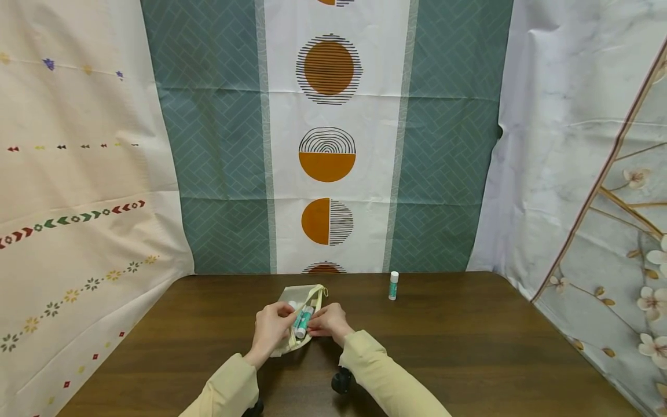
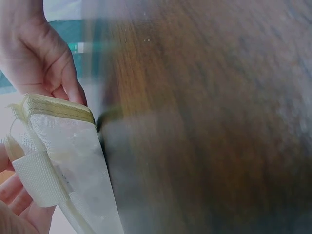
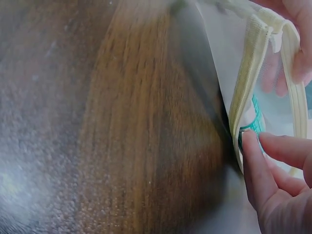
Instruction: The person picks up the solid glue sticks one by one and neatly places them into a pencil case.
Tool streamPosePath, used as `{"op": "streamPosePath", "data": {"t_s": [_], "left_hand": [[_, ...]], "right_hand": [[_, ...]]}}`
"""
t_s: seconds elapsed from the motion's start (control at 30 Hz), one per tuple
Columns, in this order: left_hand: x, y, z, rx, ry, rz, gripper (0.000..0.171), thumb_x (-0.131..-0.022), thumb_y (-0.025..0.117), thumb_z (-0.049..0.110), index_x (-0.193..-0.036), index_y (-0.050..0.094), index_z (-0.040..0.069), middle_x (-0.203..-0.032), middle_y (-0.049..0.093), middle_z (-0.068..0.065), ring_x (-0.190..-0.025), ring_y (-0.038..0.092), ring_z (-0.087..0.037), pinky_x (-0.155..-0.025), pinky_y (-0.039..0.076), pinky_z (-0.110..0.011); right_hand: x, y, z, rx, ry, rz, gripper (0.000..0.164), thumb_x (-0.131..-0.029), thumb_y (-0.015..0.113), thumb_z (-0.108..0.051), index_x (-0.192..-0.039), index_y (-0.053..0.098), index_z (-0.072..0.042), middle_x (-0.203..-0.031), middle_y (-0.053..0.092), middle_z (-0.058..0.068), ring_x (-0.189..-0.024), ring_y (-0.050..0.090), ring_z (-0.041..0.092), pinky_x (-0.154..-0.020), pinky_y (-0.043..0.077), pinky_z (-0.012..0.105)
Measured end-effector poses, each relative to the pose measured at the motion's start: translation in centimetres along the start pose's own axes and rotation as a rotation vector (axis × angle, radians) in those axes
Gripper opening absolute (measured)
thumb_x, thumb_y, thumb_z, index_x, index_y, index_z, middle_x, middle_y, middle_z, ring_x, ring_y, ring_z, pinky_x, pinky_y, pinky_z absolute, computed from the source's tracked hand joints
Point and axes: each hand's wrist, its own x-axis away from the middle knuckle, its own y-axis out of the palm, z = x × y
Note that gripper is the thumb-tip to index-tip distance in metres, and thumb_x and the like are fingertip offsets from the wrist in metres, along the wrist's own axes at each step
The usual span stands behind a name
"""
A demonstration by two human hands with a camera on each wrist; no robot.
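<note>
A pale yellow zip pouch with mesh sides lies unzipped near the middle of the table. Glue sticks with teal labels and white caps show in its mouth. My left hand grips the pouch's left edge; in the left wrist view its fingers curl by the fabric tab. At the right edge of the mouth, my right hand pinches a glue stick, whose teal label shows beside the fingertips in the right wrist view. The pouch wall and fingers partly hide that stick.
Another glue stick stands upright at the back right of the brown wooden table. Patterned cloths hang behind the table and along both sides.
</note>
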Motion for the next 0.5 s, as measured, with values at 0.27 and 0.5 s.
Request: {"op": "streamPosePath", "data": {"t_s": [0.27,0.5], "left_hand": [[0.0,0.0,0.0,-0.011,0.005,0.002,0.004,-0.078,0.068,0.008,-0.077,0.066,0.005,-0.069,0.060,-0.001,-0.054,0.053,-0.012,-0.043,0.046,-0.026],[0.0,0.0,0.1,-0.028,0.006,0.017,0.003,-0.076,0.067,0.008,-0.075,0.065,0.005,-0.067,0.060,0.000,-0.054,0.052,-0.012,-0.042,0.045,-0.026]], "right_hand": [[-0.2,-0.3,0.1,-0.010,-0.006,0.007,0.013,-0.074,0.063,0.015,-0.086,0.060,0.018,-0.067,0.061,0.020,-0.058,0.063,0.024,-0.055,0.051,0.032],[-0.1,-1.2,0.0,-0.021,0.008,-0.002,0.017,-0.076,0.062,0.013,-0.092,0.058,0.018,-0.071,0.062,0.021,-0.062,0.063,0.026,-0.057,0.051,0.034]]}}
